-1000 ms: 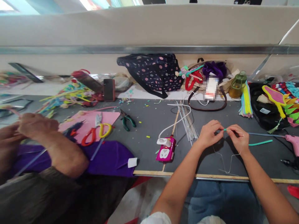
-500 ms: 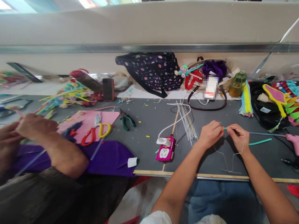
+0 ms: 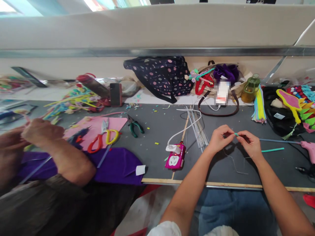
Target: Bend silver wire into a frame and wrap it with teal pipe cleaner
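A: Pinching a thin wire [image 3: 233, 165] and teal strip [image 3: 236, 134] between them, the left hand [image 3: 219, 140] and right hand [image 3: 249, 144] are working near the desk's [image 3: 157, 131] front edge.

B: Risk: the springy wire may be slipping free and snagging the spare wires [image 3: 197, 126] beside it.

The table [image 3: 157, 131] top is matt grey, felt-like, with a bare wood strip [image 3: 221, 185] along its near edge. The wire [image 3: 233, 165] is thin bright metal — so are the rods [image 3: 197, 126]. The socket [image 3: 175, 159] is glossy magenta plastic. The scissors [image 3: 103, 139] have smooth plastic handles and steel blades. The purple sheet [image 3: 115, 165] looks like soft matt felt — the dotted bag [image 3: 159, 75] is woven cloth.
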`<state>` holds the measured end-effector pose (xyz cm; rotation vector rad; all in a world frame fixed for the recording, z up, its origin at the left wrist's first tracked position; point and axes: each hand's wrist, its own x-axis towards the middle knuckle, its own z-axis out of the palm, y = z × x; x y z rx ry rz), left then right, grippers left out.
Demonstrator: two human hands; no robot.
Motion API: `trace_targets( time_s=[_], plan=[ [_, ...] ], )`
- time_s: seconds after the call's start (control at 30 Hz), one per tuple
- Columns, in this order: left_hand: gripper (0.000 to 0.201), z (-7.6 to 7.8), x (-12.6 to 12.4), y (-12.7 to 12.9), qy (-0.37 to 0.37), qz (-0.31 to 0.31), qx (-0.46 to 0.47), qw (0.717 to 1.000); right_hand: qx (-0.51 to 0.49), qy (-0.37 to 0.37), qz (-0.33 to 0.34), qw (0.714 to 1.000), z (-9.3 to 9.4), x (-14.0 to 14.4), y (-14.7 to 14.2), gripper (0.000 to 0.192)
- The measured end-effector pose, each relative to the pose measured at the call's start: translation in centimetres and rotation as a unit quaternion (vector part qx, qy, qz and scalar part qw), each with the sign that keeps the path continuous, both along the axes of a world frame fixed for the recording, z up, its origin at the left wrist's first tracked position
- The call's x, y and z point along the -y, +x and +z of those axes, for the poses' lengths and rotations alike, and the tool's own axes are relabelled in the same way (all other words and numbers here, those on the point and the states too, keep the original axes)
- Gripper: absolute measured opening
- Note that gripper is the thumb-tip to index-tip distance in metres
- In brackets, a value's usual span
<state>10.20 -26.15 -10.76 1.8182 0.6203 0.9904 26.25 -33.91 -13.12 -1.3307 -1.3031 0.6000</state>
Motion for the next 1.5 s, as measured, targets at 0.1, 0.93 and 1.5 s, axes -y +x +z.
trace_targets(
  time_s=[0.1, 0.93, 1.5],
  plan=[
    [0.016, 0.0, 0.0, 0.1, -0.008, -0.006, 0.018, 1.0, -0.001, -0.007, -0.008, 1.0, -0.1, 0.0, 0.0, 0.015],
    [0.006, -1.6, -0.6, 0.4, 0.027, 0.063, -0.032, 0.997, 0.316, 0.043, -0.142, 0.937, 3.5, 2.9, 0.4, 0.019],
    [0.01, -0.8, -0.5, -0.4, 0.137, 0.07, -0.043, 0.987, 0.482, -0.202, -0.163, 0.837, 4.0, 3.4, -3.8, 0.023]
  ],
)
